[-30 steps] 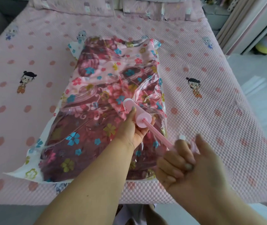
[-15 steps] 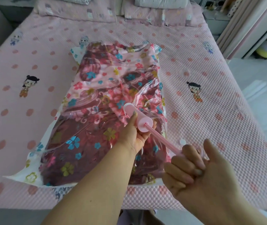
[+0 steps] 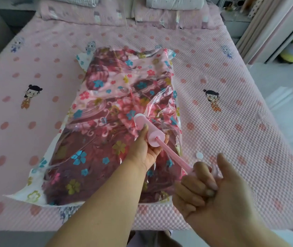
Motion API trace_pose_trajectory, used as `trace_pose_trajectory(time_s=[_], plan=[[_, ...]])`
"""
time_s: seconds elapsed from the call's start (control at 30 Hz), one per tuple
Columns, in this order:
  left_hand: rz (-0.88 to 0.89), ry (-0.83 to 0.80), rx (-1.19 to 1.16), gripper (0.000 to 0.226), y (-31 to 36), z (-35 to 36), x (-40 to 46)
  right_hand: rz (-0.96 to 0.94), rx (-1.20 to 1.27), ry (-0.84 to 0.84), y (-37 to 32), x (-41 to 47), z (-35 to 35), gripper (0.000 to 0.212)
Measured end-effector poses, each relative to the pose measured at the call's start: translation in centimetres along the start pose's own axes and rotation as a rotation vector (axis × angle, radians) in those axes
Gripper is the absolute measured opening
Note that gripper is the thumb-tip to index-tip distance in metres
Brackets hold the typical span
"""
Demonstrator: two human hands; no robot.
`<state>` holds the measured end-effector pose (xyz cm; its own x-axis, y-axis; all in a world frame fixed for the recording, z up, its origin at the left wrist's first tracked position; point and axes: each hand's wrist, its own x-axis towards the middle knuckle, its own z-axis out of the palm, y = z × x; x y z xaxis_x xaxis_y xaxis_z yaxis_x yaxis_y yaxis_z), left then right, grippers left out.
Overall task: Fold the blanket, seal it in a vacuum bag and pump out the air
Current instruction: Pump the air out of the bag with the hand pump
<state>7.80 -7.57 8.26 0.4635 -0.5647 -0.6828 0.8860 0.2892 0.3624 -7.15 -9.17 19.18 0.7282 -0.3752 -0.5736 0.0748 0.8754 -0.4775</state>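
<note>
A clear vacuum bag (image 3: 40, 188) with printed flowers lies on the bed, holding a folded dark red and pink floral blanket (image 3: 106, 111). A pink hand pump (image 3: 148, 130) stands tilted on the bag's right half. My left hand (image 3: 146, 148) grips the pump's barrel. My right hand (image 3: 208, 186) is closed around the handle at the end of the drawn-out pink rod (image 3: 173, 155). The handle is mostly hidden in my fist.
A small white round cap (image 3: 199, 155) lies on the pink dotted bedspread (image 3: 231, 122) just right of the bag. Pillows (image 3: 174, 2) sit at the head of the bed. The bed's right edge drops to a pale floor (image 3: 288, 97).
The pump rod is drawn out a little further as my right hand pulled back toward me. The view tilted up slightly. My left hand stays on the barrel.
</note>
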Motion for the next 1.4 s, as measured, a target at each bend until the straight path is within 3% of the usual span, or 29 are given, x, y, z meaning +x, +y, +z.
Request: trace_pose_trajectory(time_s=[0.1,0.2,0.3,0.4,0.47,0.53,0.67,0.77,0.87,1.0,1.1,1.2,1.3,1.4], plan=[[-0.042,0.031,0.149,0.057,0.1,0.1,-0.1,0.037,0.066,0.126,0.2,3.0,1.5,0.066],[-0.130,0.036,0.337,0.066,0.5,0.3,-0.9,0.014,-0.104,0.235,-0.2,6.3,3.2,0.063],[-0.054,0.062,0.177,0.054,0.6,0.9,-0.6,0.039,-0.132,0.076,-0.8,2.8,1.5,0.053],[-0.013,0.031,0.004,0.044,0.3,0.7,-0.1,0.066,-0.065,-0.045,-1.0,-0.7,-0.2,0.060],[-0.008,0.031,0.000,0.046,0.2,0.7,-0.1,-0.012,-0.007,-0.013,-0.7,0.2,0.8,0.061],[-0.014,0.053,0.054,0.050,0.2,0.8,-0.3,0.034,0.061,0.090,-0.7,2.3,1.2,0.064],[-0.147,-0.047,0.270,0.065,0.7,0.8,-0.8,0.020,-0.079,0.254,-0.8,7.3,3.6,0.063],[-0.059,0.048,0.183,0.049,0.5,0.9,-0.4,0.048,-0.098,0.121,-0.8,4.8,1.9,0.062],[-0.019,0.025,0.018,0.039,0.3,0.8,0.1,0.086,-0.028,0.032,-0.8,1.1,0.2,0.060],[-0.047,0.019,0.058,0.055,0.0,1.2,0.3,0.062,0.135,0.137,-1.4,3.7,1.2,0.065],[-0.173,-0.065,0.151,0.067,0.1,1.2,-0.2,0.043,0.022,0.273,-1.3,7.7,3.6,0.059],[-0.103,-0.009,0.183,0.057,0.5,1.0,0.0,0.041,-0.083,0.159,-1.1,6.4,2.8,0.055],[-0.023,0.061,-0.006,0.046,0.4,1.0,0.4,0.103,-0.019,0.037,-1.5,2.1,0.6,0.055],[-0.049,0.054,-0.022,0.049,0.1,1.1,0.3,0.050,0.083,0.059,-1.2,2.3,0.2,0.057]])
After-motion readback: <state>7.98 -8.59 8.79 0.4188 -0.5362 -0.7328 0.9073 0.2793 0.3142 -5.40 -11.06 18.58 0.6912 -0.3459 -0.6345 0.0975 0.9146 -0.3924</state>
